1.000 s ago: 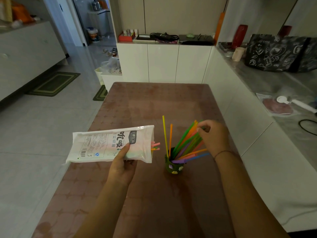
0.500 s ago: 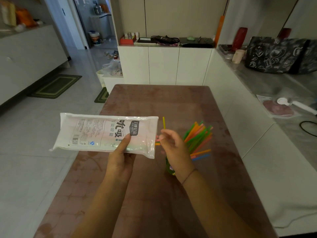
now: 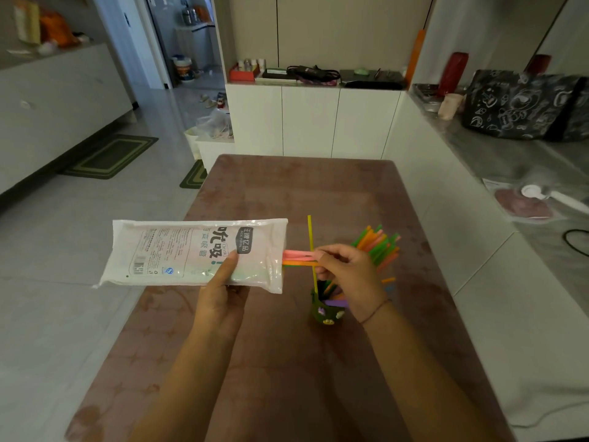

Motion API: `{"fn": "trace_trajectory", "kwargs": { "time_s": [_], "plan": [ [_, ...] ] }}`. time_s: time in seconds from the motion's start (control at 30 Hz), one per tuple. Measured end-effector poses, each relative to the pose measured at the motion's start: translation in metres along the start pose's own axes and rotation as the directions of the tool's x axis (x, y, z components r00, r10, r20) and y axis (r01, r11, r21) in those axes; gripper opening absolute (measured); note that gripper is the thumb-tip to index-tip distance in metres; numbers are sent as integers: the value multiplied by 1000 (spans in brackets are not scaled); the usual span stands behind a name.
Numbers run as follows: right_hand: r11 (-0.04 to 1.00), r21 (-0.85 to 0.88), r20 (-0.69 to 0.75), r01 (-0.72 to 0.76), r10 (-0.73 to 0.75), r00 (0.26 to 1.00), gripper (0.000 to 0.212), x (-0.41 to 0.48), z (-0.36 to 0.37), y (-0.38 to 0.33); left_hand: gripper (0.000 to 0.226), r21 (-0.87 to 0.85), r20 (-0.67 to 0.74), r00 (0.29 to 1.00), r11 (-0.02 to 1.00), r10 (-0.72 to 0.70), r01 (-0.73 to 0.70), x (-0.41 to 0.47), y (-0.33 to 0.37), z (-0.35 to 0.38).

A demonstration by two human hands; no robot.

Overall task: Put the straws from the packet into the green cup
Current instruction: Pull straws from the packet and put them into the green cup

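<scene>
Your left hand [image 3: 220, 295] grips the straw packet [image 3: 194, 252] level above the tabletop [image 3: 287, 193], while your right hand [image 3: 347, 275] pinches pink and orange straws [image 3: 298, 258] poking from its open end. The green cup [image 3: 326, 312] stands just below, already holding fanned coloured straws.

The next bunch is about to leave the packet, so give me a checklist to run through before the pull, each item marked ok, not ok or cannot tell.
1. Left hand holds the packet level above the table: ok.
2. Right hand pinches the pink and orange straws sticking out of the packet's open end: ok.
3. Green cup stands upright below the right hand: ok.
4. Room in the cup for more: cannot tell, the hand hides much of its mouth.
5. Straws already in the cup stay put: ok, though they fan out to the right and one yellow straw stands nearly upright.
</scene>
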State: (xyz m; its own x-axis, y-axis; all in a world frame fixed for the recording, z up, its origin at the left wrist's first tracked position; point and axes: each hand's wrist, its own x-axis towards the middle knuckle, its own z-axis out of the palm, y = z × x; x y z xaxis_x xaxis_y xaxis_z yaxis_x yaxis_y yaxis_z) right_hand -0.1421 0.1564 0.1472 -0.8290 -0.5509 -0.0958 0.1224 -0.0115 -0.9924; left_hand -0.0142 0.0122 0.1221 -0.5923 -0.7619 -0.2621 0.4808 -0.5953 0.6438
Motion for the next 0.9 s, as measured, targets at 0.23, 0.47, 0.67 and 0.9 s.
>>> {"fn": "trace_trajectory", "kwargs": {
  "time_s": [0.23,0.47,0.67,0.9],
  "plan": [
    [942,327,-15,-73,82,997,12,4,-12,-4,41,-101,-58,995,992,-87,81,2,-5,-1],
    [859,492,55,-138,127,990,7,-4,11,6,42,-117,-56,992,987,-116,109,-1,-14,7],
    [909,416,-89,-27,71,994,11,3,-5,-4,40,-155,-105,986,982,-129,112,3,-8,-1],
    [883,468,-71,-33,74,995,12,7,-16,-8,31,-189,-141,977,973,-158,130,4,-6,-4]
  ]
}}
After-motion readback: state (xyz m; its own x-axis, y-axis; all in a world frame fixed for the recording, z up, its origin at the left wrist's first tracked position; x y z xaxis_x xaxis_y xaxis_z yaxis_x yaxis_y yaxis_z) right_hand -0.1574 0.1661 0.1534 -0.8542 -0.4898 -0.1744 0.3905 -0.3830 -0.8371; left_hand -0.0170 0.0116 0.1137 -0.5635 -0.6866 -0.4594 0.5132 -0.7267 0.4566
